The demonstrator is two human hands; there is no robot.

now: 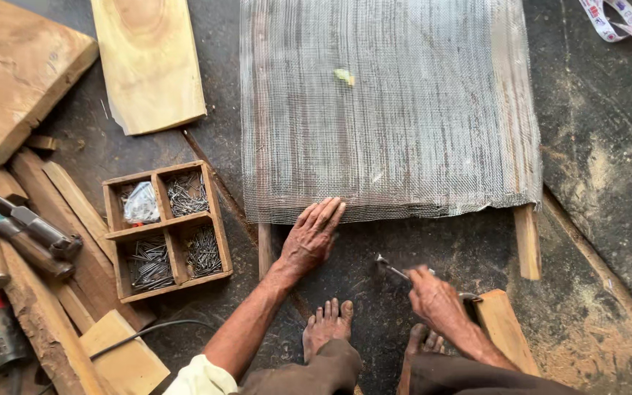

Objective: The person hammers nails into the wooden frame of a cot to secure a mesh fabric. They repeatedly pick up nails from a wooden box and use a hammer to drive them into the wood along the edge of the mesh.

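Left hand [310, 238] presses wire mesh [389, 110]; right hand [433, 296] grips hammer [393, 269].

Clear plastic packet [141, 203] in nail box's back-left compartment (crumpled); printed white strip [621, 19], top right.

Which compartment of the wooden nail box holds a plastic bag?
The far-left compartment of the nail box; the other three hold only loose nails.
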